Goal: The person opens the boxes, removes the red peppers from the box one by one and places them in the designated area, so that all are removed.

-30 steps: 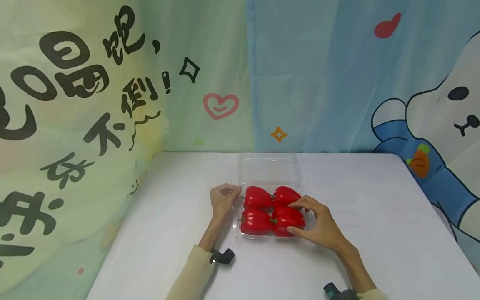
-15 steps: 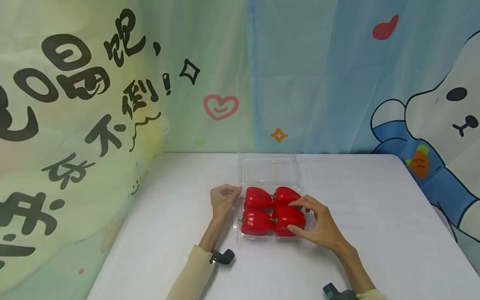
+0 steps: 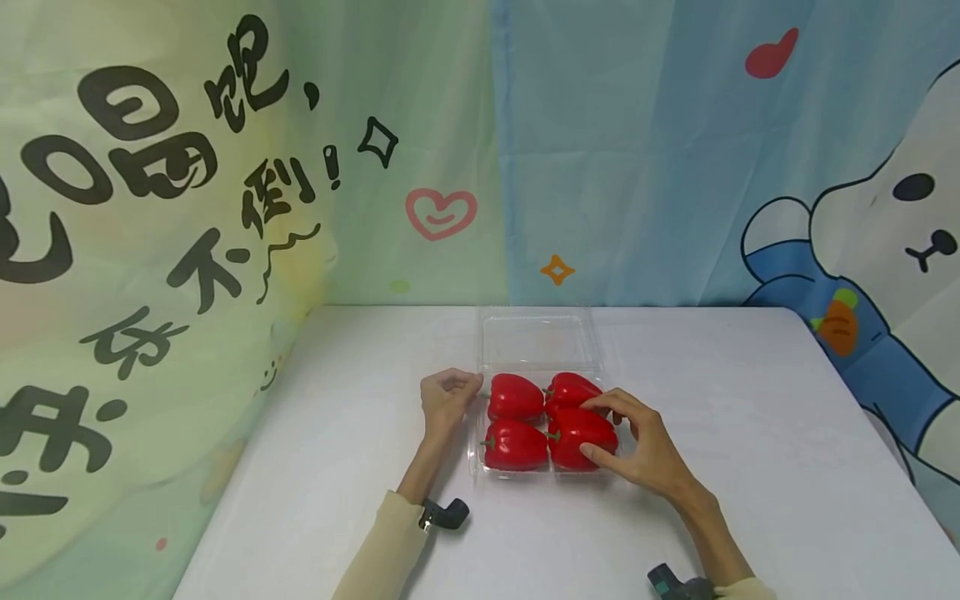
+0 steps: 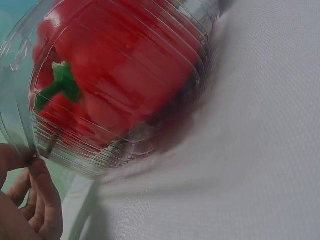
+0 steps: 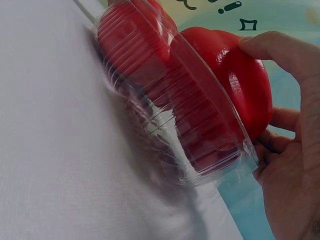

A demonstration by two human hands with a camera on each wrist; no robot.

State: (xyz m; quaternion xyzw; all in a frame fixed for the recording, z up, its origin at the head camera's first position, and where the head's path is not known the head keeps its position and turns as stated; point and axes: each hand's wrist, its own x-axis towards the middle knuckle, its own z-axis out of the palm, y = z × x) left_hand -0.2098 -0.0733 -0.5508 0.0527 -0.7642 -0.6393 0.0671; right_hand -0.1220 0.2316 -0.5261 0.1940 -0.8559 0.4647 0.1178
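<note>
A clear plastic clamshell box (image 3: 517, 475) lies on the table with red bell peppers in its base. My left hand (image 3: 447, 400) pinches the box's left rim between thumb and finger, as the left wrist view shows. My right hand (image 3: 643, 446) grips the front right bell pepper (image 3: 579, 440), thumb on its near side and fingers round the far side. That pepper stands a little above the box's rim in the right wrist view. The front left bell pepper (image 3: 512, 446), back left bell pepper (image 3: 514, 397) and back right bell pepper (image 3: 568, 390) lie in the base, green stems to the left.
The box's transparent lid (image 3: 538, 337) lies folded back behind the base. A white cloth covers the table (image 3: 360, 367). Behind it hangs a printed curtain (image 3: 637, 150), with more curtain along the left side. A small black device (image 3: 447, 513) is strapped at the left wrist.
The front right bell pepper has risen slightly and shifted a little to the right with my right hand. My left hand stays at the box's rim.
</note>
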